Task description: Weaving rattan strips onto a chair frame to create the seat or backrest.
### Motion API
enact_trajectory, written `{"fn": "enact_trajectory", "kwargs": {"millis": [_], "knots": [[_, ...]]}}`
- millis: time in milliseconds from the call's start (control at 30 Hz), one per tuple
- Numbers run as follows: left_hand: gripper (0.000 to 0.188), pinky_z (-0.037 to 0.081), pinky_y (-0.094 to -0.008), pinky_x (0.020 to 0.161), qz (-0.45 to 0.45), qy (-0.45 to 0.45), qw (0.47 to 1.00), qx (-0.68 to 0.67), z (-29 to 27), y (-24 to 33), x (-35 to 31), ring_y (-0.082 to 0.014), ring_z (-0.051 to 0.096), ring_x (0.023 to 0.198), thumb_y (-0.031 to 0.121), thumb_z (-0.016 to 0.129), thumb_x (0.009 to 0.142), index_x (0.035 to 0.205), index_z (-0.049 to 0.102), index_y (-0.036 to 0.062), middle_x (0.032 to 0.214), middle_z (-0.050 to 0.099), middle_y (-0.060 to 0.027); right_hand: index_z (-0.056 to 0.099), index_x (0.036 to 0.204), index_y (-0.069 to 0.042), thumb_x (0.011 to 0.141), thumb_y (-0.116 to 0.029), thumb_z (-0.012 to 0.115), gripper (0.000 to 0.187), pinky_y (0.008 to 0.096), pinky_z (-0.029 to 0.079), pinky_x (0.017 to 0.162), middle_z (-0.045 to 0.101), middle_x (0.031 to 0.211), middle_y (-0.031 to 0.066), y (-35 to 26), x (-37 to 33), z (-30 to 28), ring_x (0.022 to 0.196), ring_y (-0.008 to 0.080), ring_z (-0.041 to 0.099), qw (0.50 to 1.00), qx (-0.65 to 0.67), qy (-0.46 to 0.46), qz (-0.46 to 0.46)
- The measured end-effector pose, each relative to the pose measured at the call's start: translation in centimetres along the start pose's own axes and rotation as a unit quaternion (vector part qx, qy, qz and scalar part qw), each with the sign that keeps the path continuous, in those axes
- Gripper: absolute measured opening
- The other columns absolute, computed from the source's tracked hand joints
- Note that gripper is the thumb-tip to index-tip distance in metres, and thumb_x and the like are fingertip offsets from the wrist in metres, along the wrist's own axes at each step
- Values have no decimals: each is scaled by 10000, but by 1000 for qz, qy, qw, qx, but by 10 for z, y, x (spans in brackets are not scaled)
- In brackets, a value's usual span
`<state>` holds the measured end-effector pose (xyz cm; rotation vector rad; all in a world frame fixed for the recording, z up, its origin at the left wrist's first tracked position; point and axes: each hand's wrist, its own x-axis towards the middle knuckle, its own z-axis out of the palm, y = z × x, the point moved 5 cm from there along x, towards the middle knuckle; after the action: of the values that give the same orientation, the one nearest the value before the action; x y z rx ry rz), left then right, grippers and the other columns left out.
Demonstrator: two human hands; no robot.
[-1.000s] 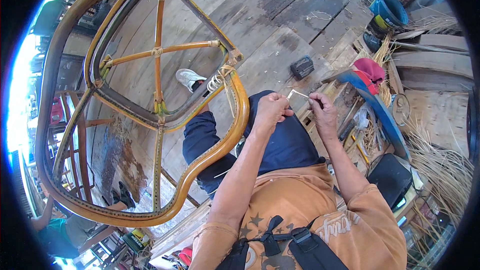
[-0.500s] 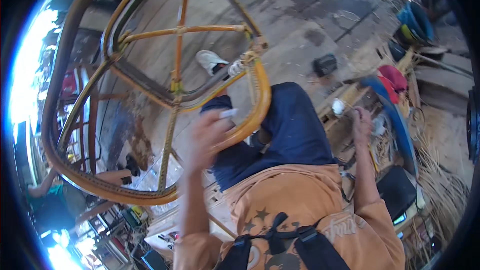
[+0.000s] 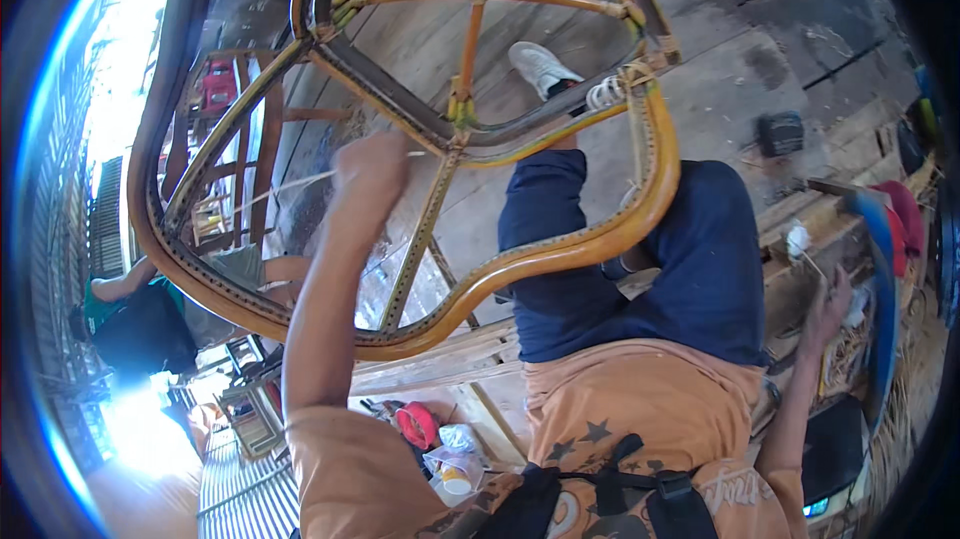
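Observation:
A curved rattan chair frame (image 3: 560, 249), with rows of small holes along its inner edges, stands tilted over my legs. White cord (image 3: 605, 94) is wound round one of its joints. My left hand (image 3: 372, 167) is closed in a fist at the frame's opening, beside the slanted brace (image 3: 420, 239). A thin pale strip (image 3: 285, 189) sticks out on both sides of that fist. Low at the right, my right hand (image 3: 828, 307) has its fingers pinched on a thin pale strand (image 3: 814, 267), which runs to a white lump (image 3: 797, 240) at a wooden bench.
A blue curved panel (image 3: 882, 309) and a red item (image 3: 905, 224) stand at the right, near loose cane strips. A dark block (image 3: 780, 134) lies on the plank floor. Another person (image 3: 150, 314) sits at the left. A plastic cup (image 3: 455, 479) is near my left elbow.
My left hand has moved left and away from the frame's near rail into its opening, drawing the pale strip. My right hand stays low at the right. The whole view has shifted.

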<state>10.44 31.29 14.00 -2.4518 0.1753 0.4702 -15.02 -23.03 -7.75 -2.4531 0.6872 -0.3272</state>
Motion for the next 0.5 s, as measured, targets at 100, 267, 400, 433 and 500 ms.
{"fn": "enact_trajectory", "kwargs": {"millis": [100, 267, 400, 433, 500], "knots": [[217, 511, -420, 677, 56, -20, 998, -10, 45, 22, 47, -324, 639, 809, 104, 481, 762, 855, 669, 46, 857, 641, -180, 498, 1183, -2, 907, -161, 477, 319, 334, 348, 947, 522, 1161, 148, 3, -11, -8, 1098, 263, 481, 998, 2, -27, 48], [195, 515, -406, 658, 91, -66, 994, 0, 111, 34, 96, -311, 645, 787, 115, 497, 759, 785, 679, 51, 838, 647, -171, 492, 1188, 7, 932, -178, 434, 321, 322, 359, 939, 515, 1168, 126, 9, -21, -8, 1086, 225, 484, 990, 34, -42, 129], [178, 512, -408, 634, 149, -94, 984, 22, 128, 41, 116, -301, 649, 766, 117, 517, 747, 775, 682, 57, 821, 653, -156, 491, 1193, 9, 940, -188, 421, 328, 321, 357, 944, 520, 1163, 131, 5, -18, -3, 1091, 217, 482, 989, 21, -63, 131], [178, 512, -408, 634, 152, -100, 983, 22, 134, 44, 121, -301, 649, 766, 117, 517, 747, 775, 682, 57, 821, 653, -156, 491, 1193, 9, 940, -188, 421, 328, 321, 357, 944, 520, 1163, 131, 5, -19, -4, 1091, 217, 482, 988, 18, -69, 134], [170, 512, -409, 618, 159, -115, 980, 31, 143, 48, 130, -299, 650, 756, 114, 524, 743, 770, 686, 68, 811, 655, -150, 486, 1205, 7, 942, -190, 418, 335, 325, 356, 945, 517, 1180, 131, -2, -14, -5, 1111, 222, 473, 988, -28, -83, 130]]}}
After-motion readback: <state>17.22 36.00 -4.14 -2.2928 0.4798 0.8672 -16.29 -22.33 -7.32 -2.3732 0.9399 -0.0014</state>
